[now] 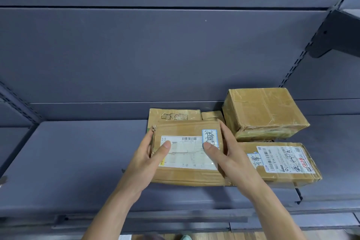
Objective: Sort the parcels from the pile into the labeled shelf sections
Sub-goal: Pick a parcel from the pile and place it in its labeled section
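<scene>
Both hands clamp one flat cardboard parcel [186, 175], one on each short side. The left hand [146, 161] wraps the left edge, thumb flat on top over the white shipping label [187, 154]. The right hand [231, 158] grips the right edge, thumb on top just below a blue-bordered handwritten sticker [209, 137]. The hands stay apart, with the parcel between them.

The parcel is over the grey shelf [78, 161], near its front edge; cannot tell if it rests there or is held just above. Just beyond the fingertips, a printed carton [174, 116] sits against the back panel [155, 54], with a small taped box [212, 115] beside it. Right of the right hand lies a labeled flat parcel [282, 161], touching or nearly touching the held one. Beyond that one, a taller taped box [263, 111] stands. A shelf bracket [335, 33] is far up right of the hands.
</scene>
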Tool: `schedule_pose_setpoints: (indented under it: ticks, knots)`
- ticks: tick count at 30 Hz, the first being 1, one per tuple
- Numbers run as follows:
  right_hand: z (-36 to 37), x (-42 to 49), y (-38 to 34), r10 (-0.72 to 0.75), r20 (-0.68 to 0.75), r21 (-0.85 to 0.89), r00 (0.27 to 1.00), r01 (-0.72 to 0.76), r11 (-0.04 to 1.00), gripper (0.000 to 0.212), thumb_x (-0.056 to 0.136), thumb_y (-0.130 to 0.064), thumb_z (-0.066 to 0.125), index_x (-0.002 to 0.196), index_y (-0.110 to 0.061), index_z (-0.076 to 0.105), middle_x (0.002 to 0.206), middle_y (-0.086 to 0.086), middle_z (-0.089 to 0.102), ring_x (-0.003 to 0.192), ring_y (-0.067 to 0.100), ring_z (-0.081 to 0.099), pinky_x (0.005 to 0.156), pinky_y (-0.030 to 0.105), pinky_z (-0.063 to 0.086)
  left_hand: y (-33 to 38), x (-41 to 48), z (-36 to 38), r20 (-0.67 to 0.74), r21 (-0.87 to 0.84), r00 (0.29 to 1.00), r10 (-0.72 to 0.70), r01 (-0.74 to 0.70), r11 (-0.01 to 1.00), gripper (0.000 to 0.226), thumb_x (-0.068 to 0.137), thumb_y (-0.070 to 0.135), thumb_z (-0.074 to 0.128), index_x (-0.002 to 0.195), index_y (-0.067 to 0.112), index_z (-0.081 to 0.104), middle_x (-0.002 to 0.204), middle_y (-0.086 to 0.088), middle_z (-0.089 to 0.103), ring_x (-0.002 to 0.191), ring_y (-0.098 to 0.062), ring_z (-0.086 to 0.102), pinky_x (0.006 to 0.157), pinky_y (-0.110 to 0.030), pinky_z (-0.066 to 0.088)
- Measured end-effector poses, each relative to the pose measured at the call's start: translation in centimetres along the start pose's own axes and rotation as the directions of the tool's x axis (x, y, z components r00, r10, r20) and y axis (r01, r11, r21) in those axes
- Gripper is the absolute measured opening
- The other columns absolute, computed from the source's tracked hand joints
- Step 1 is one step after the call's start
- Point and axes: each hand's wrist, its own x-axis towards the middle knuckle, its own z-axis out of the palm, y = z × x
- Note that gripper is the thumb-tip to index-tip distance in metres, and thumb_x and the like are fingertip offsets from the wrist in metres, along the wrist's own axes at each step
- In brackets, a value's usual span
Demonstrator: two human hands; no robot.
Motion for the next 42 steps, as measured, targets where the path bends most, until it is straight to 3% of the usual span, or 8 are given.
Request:
schedule_pose_setpoints:
  ticks: [6,11,17,21,26,30,35,42]
  knots:
    - [1.7,0.5,0.9,0.04,0.046,0.041,0.998,-0.042,0.998,0.07,0.095,-0.036,0.07,0.153,-0.042,0.031,0.129,-0.022,0.067,0.123,0.003,0.06,0.113,0.044,0.042,-1.3,-1.4,-1.2,-0.051,0.06,0.996,-0.075,0.078,0.995,0.038,0.097,0.052,0.058,0.135,0.055,0.052,0.131,0.024,0.067,0.121,0.001,0.064,0.103,-0.035,0.044]
    - [3.8,0.9,1.0,0.024,0.085,-0.014,0.996,-0.023,1.0,0.071,0.094,-0.041,0.069,0.155,-0.043,0.031,0.135,-0.023,0.062,0.13,0.003,0.054,0.116,0.042,0.039,-2.6,-3.4,-2.7,-0.196,0.089,0.977,-0.087,0.105,0.99,0.048,0.092,0.061,0.058,0.139,0.051,0.051,0.128,0.024,0.068,0.12,0.003,0.063,0.104,-0.038,0.047]
    - [7.3,1.2,0.5,-0.035,0.187,-0.082,0.982,0.051,0.995,0.05,0.101,-0.032,0.06,0.147,-0.043,0.044,0.124,-0.032,0.064,0.116,-0.008,0.059,0.107,0.027,0.045,-3.8,-5.3,-4.9,-0.406,0.005,0.909,-0.095,0.106,0.994,0.029,0.1,0.04,0.064,0.128,0.046,0.062,0.121,0.024,0.071,0.112,0.007,0.065,0.09,-0.023,0.046]
    - [10.2,1.0,0.0,-0.015,0.26,-0.123,0.965,0.049,0.991,0.056,0.1,-0.042,0.059,0.151,-0.047,0.036,0.128,-0.033,0.062,0.117,-0.008,0.057,0.106,0.027,0.043,-4.1,-7.1,-6.9,-0.514,-0.044,0.85,-0.118,0.111,0.993,0.029,0.098,0.042,0.067,0.125,0.05,0.061,0.118,0.03,0.07,0.107,0.014,0.063,0.088,-0.019,0.044]
    - [14.5,0.6,-0.9,-0.015,0.298,-0.168,0.954,0.068,0.983,0.055,0.097,-0.048,0.06,0.147,-0.054,0.036,0.12,-0.037,0.063,0.11,-0.008,0.059,0.092,0.017,0.044,-4.5,-10.6,-10.4,-0.579,-0.084,0.799,-0.161,0.138,0.987,0.033,0.088,0.061,0.067,0.119,0.067,0.056,0.118,0.038,0.065,0.106,0.018,0.06,0.091,-0.023,0.045]
    - [19.8,-1.0,-2.1,-0.016,0.336,-0.209,0.942,0.091,0.974,0.039,0.098,-0.048,0.06,0.122,-0.07,0.039,0.103,-0.054,0.055,0.099,-0.023,0.054,0.074,-0.002,0.04,-4.9,-14.8,-14.1,-0.614,-0.079,0.776,-0.145,0.122,0.989,0.034,0.098,0.047,0.064,0.114,0.076,0.053,0.117,0.042,0.063,0.106,0.024,0.056,0.091,-0.017,0.04]
    - [27.7,-4.1,-3.5,-0.041,0.413,-0.23,0.91,0.148,0.962,0.043,0.098,-0.05,0.056,0.137,-0.06,0.041,0.113,-0.042,0.06,0.1,-0.012,0.059,0.085,0.02,0.045,-6.0,-21.5,-20.0,-0.674,-0.104,0.727,-0.132,0.084,0.991,0.037,0.101,0.041,0.063,0.131,0.062,0.055,0.122,0.027,0.069,0.115,0.003,0.065,0.1,-0.03,0.047]
    - [38.5,-9.0,-4.5,-0.072,0.551,-0.242,0.832,0.241,0.94,0.046,0.097,-0.059,0.052,0.139,-0.063,0.035,0.119,-0.044,0.058,0.107,-0.014,0.057,0.085,0.017,0.042,-8.8,-30.1,-27.8,-0.784,-0.139,0.604,-0.142,0.051,0.989,0.039,0.101,0.036,0.064,0.135,0.052,0.057,0.12,0.022,0.072,0.109,0.001,0.068,0.092,-0.027,0.053]
